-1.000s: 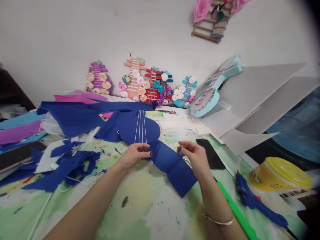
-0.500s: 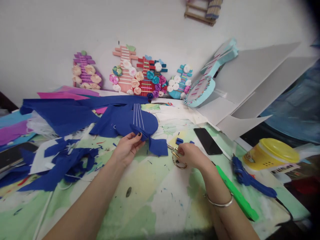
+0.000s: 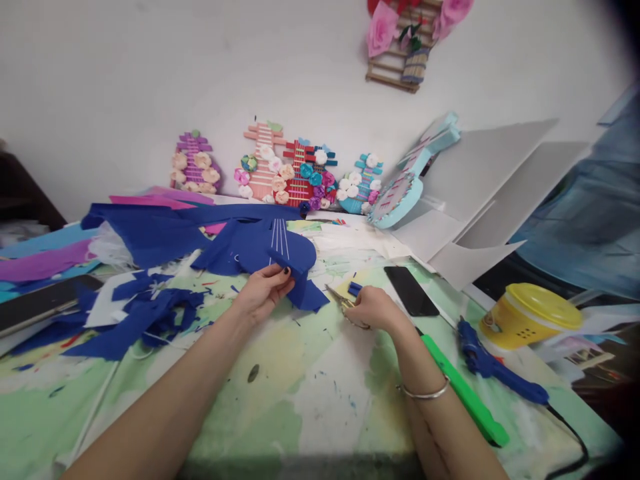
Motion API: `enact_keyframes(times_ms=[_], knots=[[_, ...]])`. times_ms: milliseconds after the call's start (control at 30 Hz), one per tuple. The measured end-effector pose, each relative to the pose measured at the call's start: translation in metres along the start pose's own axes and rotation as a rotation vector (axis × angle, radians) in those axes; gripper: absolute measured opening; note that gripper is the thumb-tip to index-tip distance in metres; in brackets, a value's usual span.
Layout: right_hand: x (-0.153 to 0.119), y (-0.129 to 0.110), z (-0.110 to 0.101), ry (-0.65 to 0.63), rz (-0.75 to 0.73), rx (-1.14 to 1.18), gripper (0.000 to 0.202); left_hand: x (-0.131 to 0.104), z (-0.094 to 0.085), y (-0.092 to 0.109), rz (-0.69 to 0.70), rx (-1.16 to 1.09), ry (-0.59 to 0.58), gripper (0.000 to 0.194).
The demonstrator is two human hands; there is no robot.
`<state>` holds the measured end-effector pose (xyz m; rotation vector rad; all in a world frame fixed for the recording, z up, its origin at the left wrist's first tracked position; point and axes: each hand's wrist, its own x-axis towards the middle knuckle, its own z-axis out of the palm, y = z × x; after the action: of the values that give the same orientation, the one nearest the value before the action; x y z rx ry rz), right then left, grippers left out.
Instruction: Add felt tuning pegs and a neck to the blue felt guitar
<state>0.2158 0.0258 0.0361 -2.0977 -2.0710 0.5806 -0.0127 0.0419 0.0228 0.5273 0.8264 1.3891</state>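
Observation:
My left hand (image 3: 265, 293) pinches a piece of blue craft sheet (image 3: 306, 293), which hangs down to the right of the fingers. Just behind it lies a blue guitar-shaped body (image 3: 255, 253) with several white strings. My right hand (image 3: 377, 310) is closed on a pair of scissors (image 3: 341, 298) with gold-coloured handles. Their blades point left toward the blue sheet, a small gap away from it. Small rolled blue pieces (image 3: 355, 288) lie beyond the right hand, partly hidden by it.
Blue scraps (image 3: 170, 307) and a dark phone-like object (image 3: 45, 300) lie left. A black phone (image 3: 411, 291), green cutter (image 3: 465, 393), blue glue gun (image 3: 500, 367) and yellow tub (image 3: 530, 317) stand or lie right. Flowered guitars (image 3: 300, 170) and white boards (image 3: 495, 180) lean at the back.
My right hand has turned, and the scissors have lifted off the blue sheet's right edge. The sheet in my left hand has swung and folded downward. The whole view has tilted up a little.

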Motion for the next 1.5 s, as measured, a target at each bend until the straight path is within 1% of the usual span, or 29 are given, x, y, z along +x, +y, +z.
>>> enact_keyframes(times_ms=[100, 167, 233, 300, 367, 433, 467, 533, 667, 800, 967, 1133, 1233, 1333, 1500], knots=[[0.002, 0.008, -0.005, -0.001, -0.012, 0.321, 0.013, 0.0, 0.0, 0.003, 0.02, -0.019, -0.041, 0.017], [0.001, 0.01, -0.011, 0.056, -0.059, 0.548, 0.027, 0.001, -0.001, 0.004, 0.034, -0.026, -0.07, 0.016], [-0.004, 0.008, -0.014, 0.062, -0.152, 0.747, 0.038, 0.001, -0.001, 0.004, 0.046, -0.02, -0.094, 0.014], [-0.011, 0.0, -0.015, -0.009, -0.291, 0.92, 0.042, 0.002, -0.002, 0.004, 0.059, -0.01, -0.109, 0.015], [-0.018, -0.01, -0.013, -0.117, -0.429, 1.02, 0.043, 0.003, -0.004, 0.004, 0.082, -0.01, -0.123, 0.017], [-0.024, -0.017, -0.008, -0.194, -0.521, 1.012, 0.042, 0.005, -0.005, 0.004, 0.111, -0.017, -0.131, 0.021], [-0.026, -0.019, -0.006, -0.217, -0.541, 0.983, 0.041, 0.006, -0.006, 0.004, 0.124, -0.024, -0.128, 0.023], [-0.028, -0.022, -0.001, -0.244, -0.55, 0.927, 0.041, 0.007, -0.006, 0.004, 0.133, -0.033, -0.118, 0.025], [-0.029, -0.022, 0.003, -0.268, -0.547, 0.87, 0.043, 0.006, -0.004, 0.003, 0.1, -0.036, -0.108, 0.021], [-0.029, -0.023, 0.004, -0.245, -0.538, 0.8, 0.042, 0.004, -0.002, 0.002, 0.079, -0.037, -0.113, 0.018], [-0.027, -0.023, 0.004, -0.216, -0.524, 0.773, 0.042, 0.006, -0.002, 0.001, 0.058, -0.033, -0.141, 0.019], [-0.024, -0.022, 0.008, -0.224, -0.499, 0.802, 0.044, 0.006, -0.002, 0.001, 0.026, -0.032, -0.18, 0.021], [-0.024, -0.024, 0.011, -0.229, -0.51, 0.815, 0.044, 0.005, -0.001, 0.0, 0.012, -0.02, -0.176, 0.022], [-0.024, -0.027, 0.013, -0.193, -0.535, 0.818, 0.043, 0.004, -0.001, -0.001, 0.011, -0.014, -0.178, 0.022], [-0.026, -0.03, 0.013, -0.12, -0.568, 0.763, 0.043, 0.003, 0.0, -0.004, 0.026, -0.003, -0.239, 0.023]])
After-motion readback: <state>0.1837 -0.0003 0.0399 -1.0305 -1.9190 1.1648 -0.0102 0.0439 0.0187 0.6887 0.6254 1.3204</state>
